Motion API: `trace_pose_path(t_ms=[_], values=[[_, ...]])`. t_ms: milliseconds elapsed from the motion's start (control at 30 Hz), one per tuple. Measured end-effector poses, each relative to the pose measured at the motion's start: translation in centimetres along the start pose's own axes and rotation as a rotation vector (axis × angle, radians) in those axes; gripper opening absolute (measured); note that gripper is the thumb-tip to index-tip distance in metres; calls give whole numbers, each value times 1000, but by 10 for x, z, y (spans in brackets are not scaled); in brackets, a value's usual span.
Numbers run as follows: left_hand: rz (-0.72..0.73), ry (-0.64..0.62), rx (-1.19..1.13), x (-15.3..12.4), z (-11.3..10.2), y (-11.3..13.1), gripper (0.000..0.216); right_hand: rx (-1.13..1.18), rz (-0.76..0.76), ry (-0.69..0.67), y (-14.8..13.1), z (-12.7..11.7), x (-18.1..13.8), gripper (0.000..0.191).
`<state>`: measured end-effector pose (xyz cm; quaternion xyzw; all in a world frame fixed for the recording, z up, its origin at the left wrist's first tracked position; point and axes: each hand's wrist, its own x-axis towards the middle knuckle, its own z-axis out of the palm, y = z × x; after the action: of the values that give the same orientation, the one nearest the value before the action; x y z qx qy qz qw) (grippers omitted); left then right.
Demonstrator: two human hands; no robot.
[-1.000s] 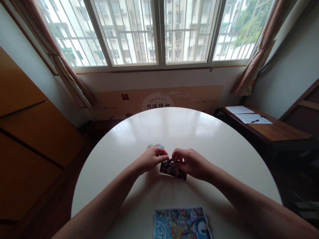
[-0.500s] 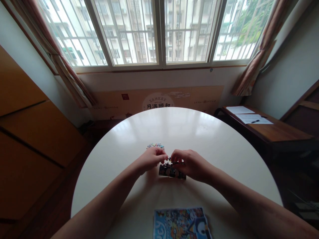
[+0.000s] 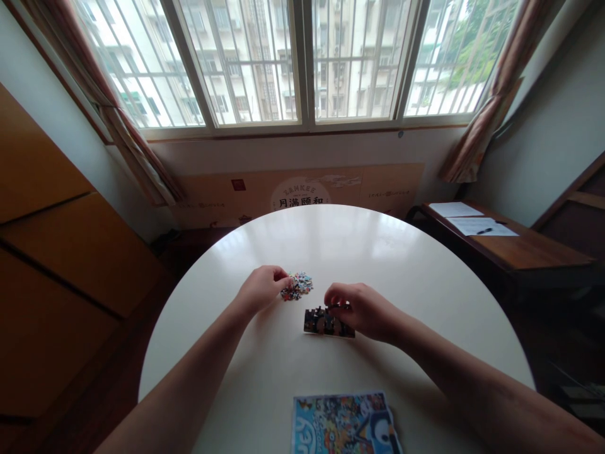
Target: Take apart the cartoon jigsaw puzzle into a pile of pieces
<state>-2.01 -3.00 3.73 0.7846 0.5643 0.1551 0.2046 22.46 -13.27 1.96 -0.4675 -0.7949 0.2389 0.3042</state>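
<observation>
A dark, partly joined jigsaw puzzle (image 3: 324, 323) rests on the white table, with an uneven upper edge. My right hand (image 3: 357, 308) is closed on the upper right part of this puzzle, its fingers bent over the edge and hiding some of it. Above and to the left lies a small heap of loose, many-coloured jigsaw pieces (image 3: 299, 286). My left hand (image 3: 265, 285) reaches the left side of that heap, thumb and fingers drawn together at the pieces. Whatever sits between those fingertips is too small to make out.
A blue picture sheet or box (image 3: 345, 425) with colourful cartoon print lies at the near side of the round white table (image 3: 212, 366). On the right stands a wooden side table (image 3: 534, 243) with papers (image 3: 482, 226) and pens. A barred window is ahead.
My left hand has moved away from the puzzle, left and slightly up, to the heap of pieces, uncovering much of both. My right hand has stayed almost in place at the puzzle.
</observation>
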Motion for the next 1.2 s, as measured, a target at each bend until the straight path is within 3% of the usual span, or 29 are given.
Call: trace_pose_path(t_ms=[100,200,333,500,767,1000,1200], values=[[13,124,70,-3,-1,5,24,20,-26,5,0,0,0,22],[135,178,54,-12,-2,17,23,47,-35,13,-1,0,0,29],[307,80,-81,-29,4,39,23,115,19,19,-2,0,1,37],[372,-33,-117,-38,15,51,21,216,37,20,-1,2,3,29],[328,-89,-134,-37,20,55,15,301,70,82,7,9,3,16],[173,-175,-414,-29,23,45,23,515,121,25,20,9,7,40],[37,-237,-582,-26,25,45,31,609,149,34,24,11,11,45]])
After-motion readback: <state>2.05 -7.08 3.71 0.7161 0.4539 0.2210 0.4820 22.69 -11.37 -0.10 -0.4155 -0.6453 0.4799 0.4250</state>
